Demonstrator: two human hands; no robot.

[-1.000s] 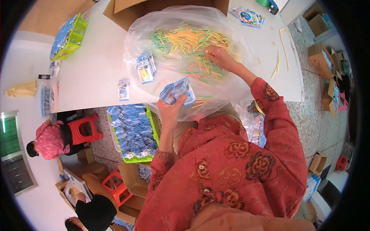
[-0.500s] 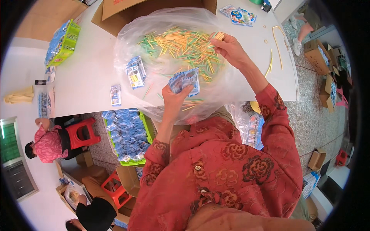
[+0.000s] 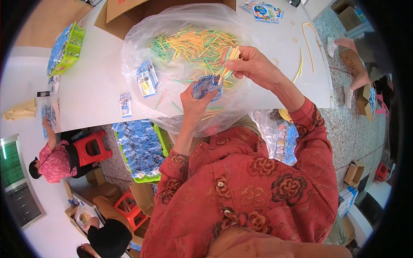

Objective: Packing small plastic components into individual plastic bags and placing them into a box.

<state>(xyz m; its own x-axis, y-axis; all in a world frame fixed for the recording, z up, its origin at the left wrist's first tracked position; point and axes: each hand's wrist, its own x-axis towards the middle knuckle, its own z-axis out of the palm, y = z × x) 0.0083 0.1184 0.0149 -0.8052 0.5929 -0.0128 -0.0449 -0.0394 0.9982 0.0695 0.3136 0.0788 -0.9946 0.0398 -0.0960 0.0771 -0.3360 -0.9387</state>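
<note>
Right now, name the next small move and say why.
Probably lower the bundle of slim yellow and green sticks into the blue-and-white plastic packet: the right hand grips them close beside the packet, whose mouth looks open in the left hand.

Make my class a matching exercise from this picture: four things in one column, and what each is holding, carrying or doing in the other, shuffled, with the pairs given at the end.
Column one
1. The person's left hand
2. The person's right hand
3. The clear plastic
4. The green basket on the white table

Column two
A. Filled with blue packets
B. Spread out beneath loose coloured sticks
C. Gripping a blue-and-white pouch
D. Grasping a bunch of sticks

Right pairs
1-C, 2-D, 3-B, 4-A
</note>
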